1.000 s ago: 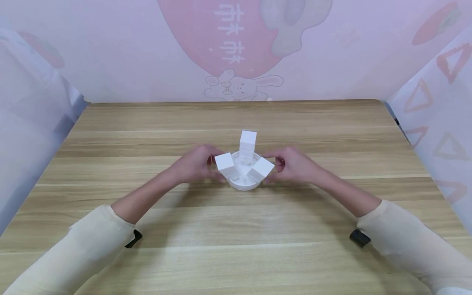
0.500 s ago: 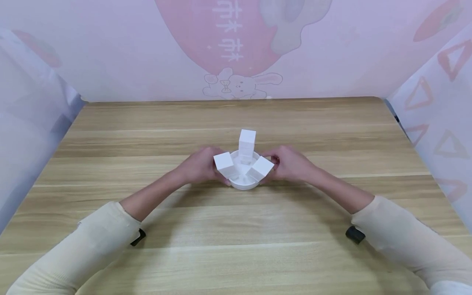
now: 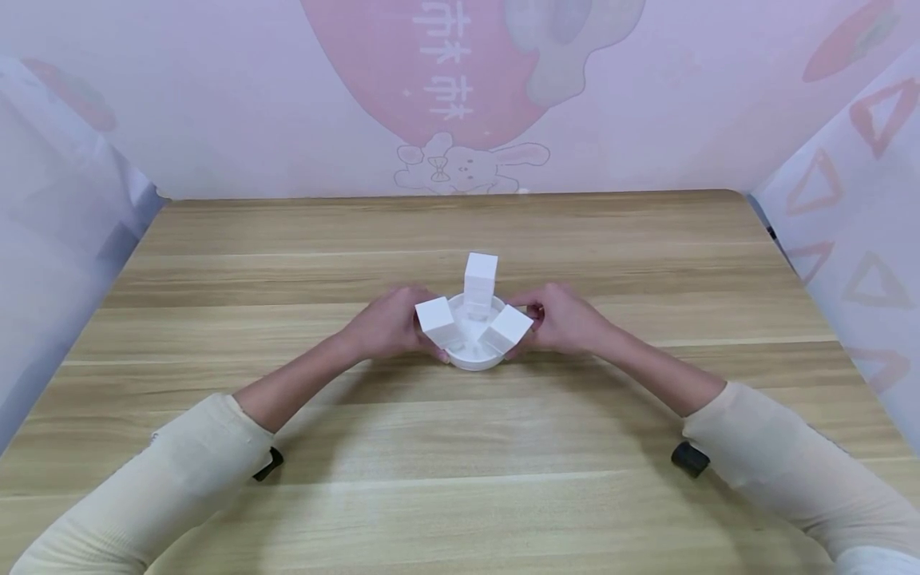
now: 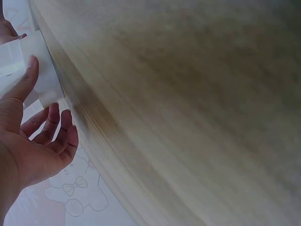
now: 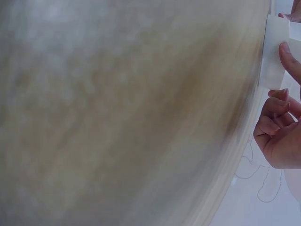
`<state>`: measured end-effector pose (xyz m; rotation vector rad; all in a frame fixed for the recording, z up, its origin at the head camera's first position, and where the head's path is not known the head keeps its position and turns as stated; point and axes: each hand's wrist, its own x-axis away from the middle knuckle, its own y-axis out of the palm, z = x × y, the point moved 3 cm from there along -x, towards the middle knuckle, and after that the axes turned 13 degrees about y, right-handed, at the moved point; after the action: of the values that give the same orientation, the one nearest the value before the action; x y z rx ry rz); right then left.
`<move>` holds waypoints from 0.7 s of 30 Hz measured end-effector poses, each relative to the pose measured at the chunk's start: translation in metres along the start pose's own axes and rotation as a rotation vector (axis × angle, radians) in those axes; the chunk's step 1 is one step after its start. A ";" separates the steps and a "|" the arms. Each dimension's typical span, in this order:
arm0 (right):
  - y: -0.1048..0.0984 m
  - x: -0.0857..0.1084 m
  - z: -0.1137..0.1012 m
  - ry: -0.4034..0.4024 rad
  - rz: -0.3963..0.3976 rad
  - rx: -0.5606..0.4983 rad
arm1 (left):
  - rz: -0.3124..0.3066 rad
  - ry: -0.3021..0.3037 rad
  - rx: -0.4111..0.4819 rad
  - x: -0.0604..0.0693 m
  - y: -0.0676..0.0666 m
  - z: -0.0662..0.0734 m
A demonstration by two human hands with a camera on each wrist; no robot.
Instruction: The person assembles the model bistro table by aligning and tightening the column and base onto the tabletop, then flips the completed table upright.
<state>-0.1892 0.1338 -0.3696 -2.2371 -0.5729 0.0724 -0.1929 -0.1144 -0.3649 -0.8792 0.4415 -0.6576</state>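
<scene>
A white round dish (image 3: pixel 474 364) stands near the middle of the wooden table. Three white square-topped posts rise from it: a back post (image 3: pixel 480 273), a left post (image 3: pixel 435 314) and a right post (image 3: pixel 511 324). My left hand (image 3: pixel 388 323) grips the dish's left side, thumb at the front and fingers behind, partly hidden by the left post. On the opposite side, my right hand (image 3: pixel 568 321) holds it the same way. In the left wrist view the thumb (image 4: pixel 29 77) presses the white wall (image 4: pixel 46 70). The right thumb (image 5: pixel 289 61) presses the wall in the right wrist view.
The wood-grain table (image 3: pixel 460 487) spreads around the dish. Behind it stands a pale pink printed backdrop (image 3: pixel 244 104), with white sheets at both sides. A black piece (image 3: pixel 691 460) shows beneath the right sleeve, and another black piece (image 3: pixel 269 463) beneath the left.
Both hands have moved inward, from beside the dish to gripping its sides. The dish itself stays in the same place. Over the last half second almost nothing differs.
</scene>
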 end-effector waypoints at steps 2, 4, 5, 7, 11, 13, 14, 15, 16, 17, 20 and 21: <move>0.000 0.000 0.001 -0.005 -0.007 -0.026 | 0.006 0.002 0.005 0.001 0.000 0.000; -0.001 0.000 0.001 -0.002 -0.021 -0.066 | 0.019 0.014 0.020 0.001 -0.001 0.000; -0.001 0.000 0.001 0.003 -0.030 -0.088 | 0.026 0.019 0.029 0.002 -0.001 0.000; -0.002 0.001 0.001 0.022 -0.052 -0.136 | 0.038 0.029 0.068 0.003 -0.001 0.000; -0.003 0.002 0.002 0.074 -0.087 -0.217 | 0.044 0.049 0.148 0.004 -0.002 -0.001; -0.003 0.002 0.003 0.092 -0.098 -0.250 | 0.044 0.056 0.178 0.004 -0.002 0.000; -0.003 0.002 0.004 0.094 -0.101 -0.266 | 0.044 0.059 0.193 0.005 -0.002 0.000; -0.004 0.002 0.004 0.099 -0.103 -0.282 | 0.044 0.059 0.206 0.005 -0.003 0.000; -0.004 0.003 0.004 0.104 -0.105 -0.301 | 0.046 0.059 0.225 0.005 -0.004 0.001; -0.005 0.003 0.003 0.110 -0.106 -0.322 | 0.048 0.055 0.240 0.006 -0.004 0.001; -0.008 0.005 0.002 0.128 -0.101 -0.380 | 0.059 0.043 0.278 0.007 -0.008 0.003; -0.010 0.005 0.002 0.141 -0.099 -0.399 | 0.065 0.035 0.284 0.008 -0.010 0.004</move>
<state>-0.1886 0.1428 -0.3630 -2.5664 -0.6646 -0.2710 -0.1883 -0.1224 -0.3552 -0.5831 0.3943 -0.6582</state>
